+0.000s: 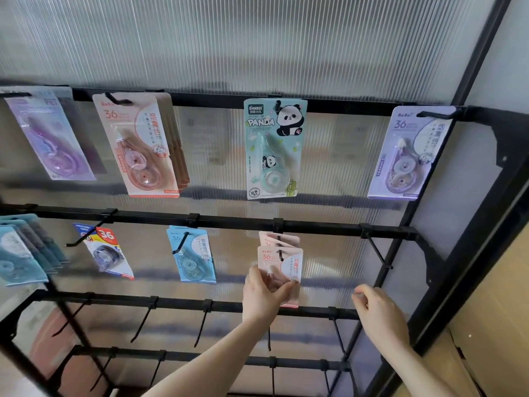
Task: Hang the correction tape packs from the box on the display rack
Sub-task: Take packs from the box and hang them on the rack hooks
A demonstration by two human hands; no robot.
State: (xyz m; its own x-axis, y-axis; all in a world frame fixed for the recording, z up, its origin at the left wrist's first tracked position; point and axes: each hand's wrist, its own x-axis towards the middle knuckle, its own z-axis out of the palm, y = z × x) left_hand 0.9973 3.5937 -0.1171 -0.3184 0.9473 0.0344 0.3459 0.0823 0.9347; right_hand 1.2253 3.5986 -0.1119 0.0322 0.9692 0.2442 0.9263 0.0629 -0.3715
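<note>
A tall black display rack (pixel 315 226) fills most of the view, its crossbars backed by ribbed translucent panels (pixel 257 38), with a brown cardboard surface (pixel 492 296) at the far right edge. Along the top bar hang four lots of correction tape: a purple pack (pixel 51 136) marked "PET" at the left, a stack of pink packs (pixel 143 144) printed with a big "36", a green pack (pixel 273 149) reading "CHANSS" and "PANDA" with a cartoon panda, and a lilac pack (pixel 409 156) also marked "36". On the second bar there is a bunch of teal packs (pixel 23 253) at the far left, a blue and red pack (pixel 106 252) with "36" on it, a light blue pack (pixel 191 255), and then the pink pack (pixel 282 265) being handled, its top on a hook (pixel 280 253) with more pink ones behind it. The hook to its right (pixel 378 252) is bare, as are those on the lower bars. The left hand (pixel 264 293) pinches that pink pack at its lower half, thumb on the right edge and fingers round the left. The right hand (pixel 378 309) hangs just right of it, fingers loosely curled and holding nothing.
</note>
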